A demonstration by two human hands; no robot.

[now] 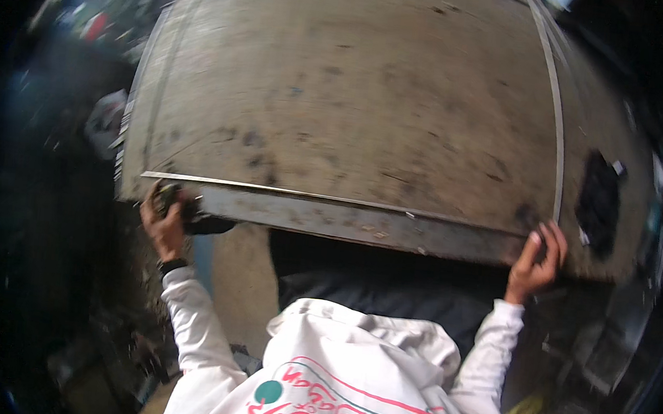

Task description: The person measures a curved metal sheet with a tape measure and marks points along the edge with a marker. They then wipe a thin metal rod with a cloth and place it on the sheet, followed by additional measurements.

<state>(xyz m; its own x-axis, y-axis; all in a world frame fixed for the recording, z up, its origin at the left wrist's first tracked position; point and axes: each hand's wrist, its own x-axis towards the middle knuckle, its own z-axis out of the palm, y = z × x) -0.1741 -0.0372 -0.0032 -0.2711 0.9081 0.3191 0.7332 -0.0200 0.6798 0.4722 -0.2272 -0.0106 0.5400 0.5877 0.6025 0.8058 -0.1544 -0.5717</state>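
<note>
A wide, stained board fills the frame from nine to three o'clock, lying flat, its near edge running across the middle. At eight o'clock the left hand has its grip closed on the board's near left corner, with a dark object just beside it. At four o'clock the right hand curls its fingers over the near right corner. White sleeves rise from six o'clock.

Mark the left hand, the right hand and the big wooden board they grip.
left hand [164,219], head view, on the back of the hand at the board's near left corner.
right hand [538,263], head view, on the back of the hand.
wooden board [357,106], head view, on its bare stained top.
</note>
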